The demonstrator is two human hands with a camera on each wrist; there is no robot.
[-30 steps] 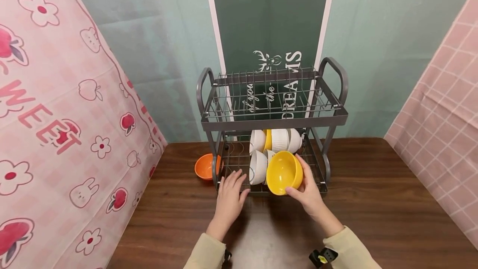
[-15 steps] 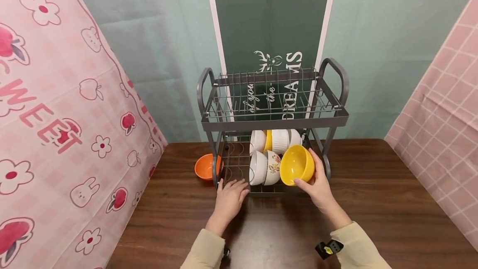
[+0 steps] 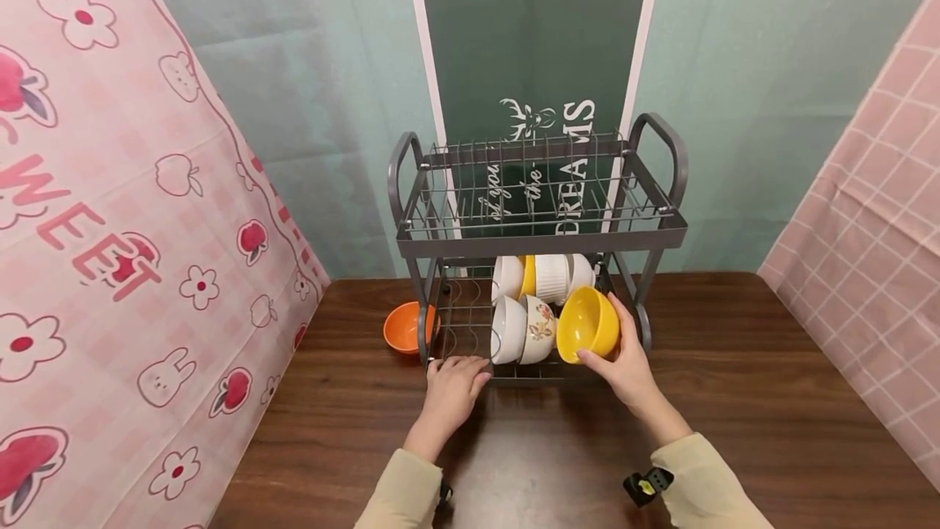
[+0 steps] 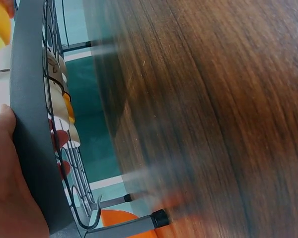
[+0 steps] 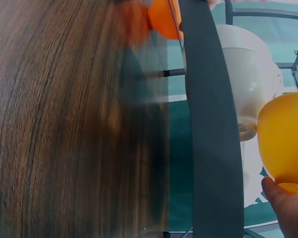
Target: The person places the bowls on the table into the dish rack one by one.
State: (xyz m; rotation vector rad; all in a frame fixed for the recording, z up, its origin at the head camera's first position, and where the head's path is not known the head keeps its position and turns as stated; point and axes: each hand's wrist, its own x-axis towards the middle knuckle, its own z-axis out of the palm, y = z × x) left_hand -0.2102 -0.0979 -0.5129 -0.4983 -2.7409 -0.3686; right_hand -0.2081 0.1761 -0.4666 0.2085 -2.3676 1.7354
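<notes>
In the head view my right hand (image 3: 627,362) holds a yellow bowl (image 3: 587,325) tilted on its side, thumb at its rim, at the right front of the dish rack's lower tier. Beside that bowl stand a flower-patterned bowl (image 3: 539,329) and a white bowl (image 3: 507,331). The right wrist view shows my thumb against the yellow bowl (image 5: 285,139). My left hand (image 3: 451,394) holds the front rim of the dish rack (image 3: 455,248) at the lower left, fingers bent over it. In the left wrist view my left hand (image 4: 12,183) lies against the dark front bar.
Behind the front row stand a white bowl (image 3: 505,277), a yellow bowl (image 3: 528,276), a ribbed white bowl (image 3: 551,277) and another white bowl (image 3: 580,272). An orange bowl (image 3: 404,328) is on the wooden table (image 3: 330,431) left of the rack. Curtains hang around.
My right hand has moved the yellow bowl rightward, uncovering the flower-patterned bowl, then slightly further right. My left hand's fingers have bent down over the rack's front rim.
</notes>
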